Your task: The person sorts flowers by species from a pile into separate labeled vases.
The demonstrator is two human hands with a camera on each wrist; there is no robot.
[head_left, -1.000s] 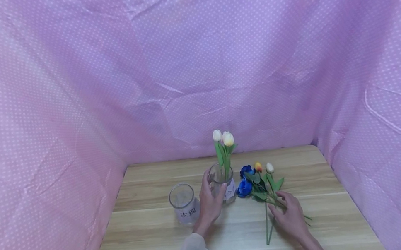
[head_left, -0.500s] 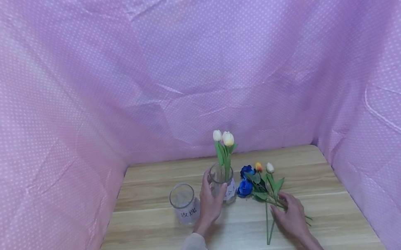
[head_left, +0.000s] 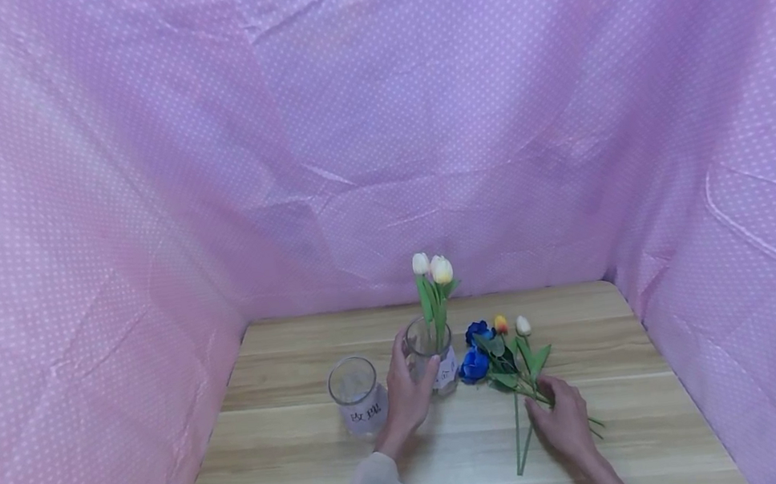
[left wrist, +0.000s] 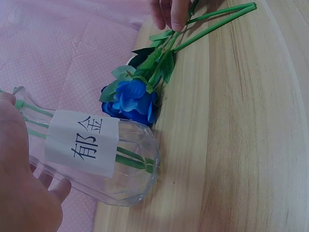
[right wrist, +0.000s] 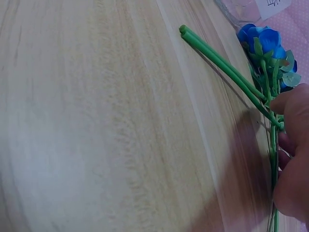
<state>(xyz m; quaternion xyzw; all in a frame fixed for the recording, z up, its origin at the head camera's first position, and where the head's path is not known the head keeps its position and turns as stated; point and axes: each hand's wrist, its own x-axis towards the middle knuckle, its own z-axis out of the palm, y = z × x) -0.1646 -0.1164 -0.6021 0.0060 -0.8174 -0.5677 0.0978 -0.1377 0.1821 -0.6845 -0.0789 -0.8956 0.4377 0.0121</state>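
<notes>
My left hand (head_left: 409, 397) grips a clear glass vase (left wrist: 137, 186) from its left side, below the rim. White tulips (head_left: 441, 269) stand in it, their green stems showing through the glass. A paper label (left wrist: 82, 142) with handwritten characters is stuck on its front. To the right, blue roses (head_left: 474, 364), an orange-yellow tulip (head_left: 501, 323) and a white tulip (head_left: 523, 325) lie on the table with crossed stems. My right hand (head_left: 562, 414) holds flower stems (right wrist: 273, 159) between thumb and curled fingers; the palm side is partly hidden.
A second glass vase (head_left: 356, 395), also labelled, stands left of my left hand. Loose stem ends (head_left: 522, 447) point toward me on the wooden table (head_left: 301, 479). Pink dotted cloth (head_left: 382, 194) surrounds the table at the back and sides.
My right hand has shifted slightly toward me, with its thumb nearer the stems. The left hand and its vase have stayed in place.
</notes>
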